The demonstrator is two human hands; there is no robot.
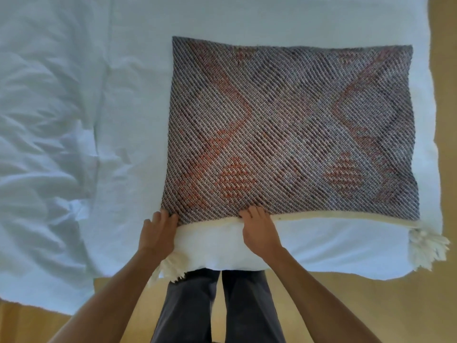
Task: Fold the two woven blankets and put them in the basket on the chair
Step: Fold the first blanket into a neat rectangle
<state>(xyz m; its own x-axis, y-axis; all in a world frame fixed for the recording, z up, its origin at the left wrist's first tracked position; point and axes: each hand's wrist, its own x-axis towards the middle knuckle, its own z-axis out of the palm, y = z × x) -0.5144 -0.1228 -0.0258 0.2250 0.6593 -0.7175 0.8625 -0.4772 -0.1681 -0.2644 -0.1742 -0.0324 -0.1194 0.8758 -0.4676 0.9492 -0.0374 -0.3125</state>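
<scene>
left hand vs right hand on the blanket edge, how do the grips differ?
The left hand grips the woven blanket at its near left corner, beside the left tassel; the right hand grips further along the near edge, about a third of the way along it. The left hand's fingers curl around the corner; the right hand's pinch the edge from above. Both hold the same cream-bordered edge.

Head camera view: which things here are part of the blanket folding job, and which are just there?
Part of the job:
- woven blanket, lying flat on the bed
- left hand and right hand, gripping its near edge

Just there:
- white bed cover
- tan floor

No second blanket, basket or chair in view.
</scene>
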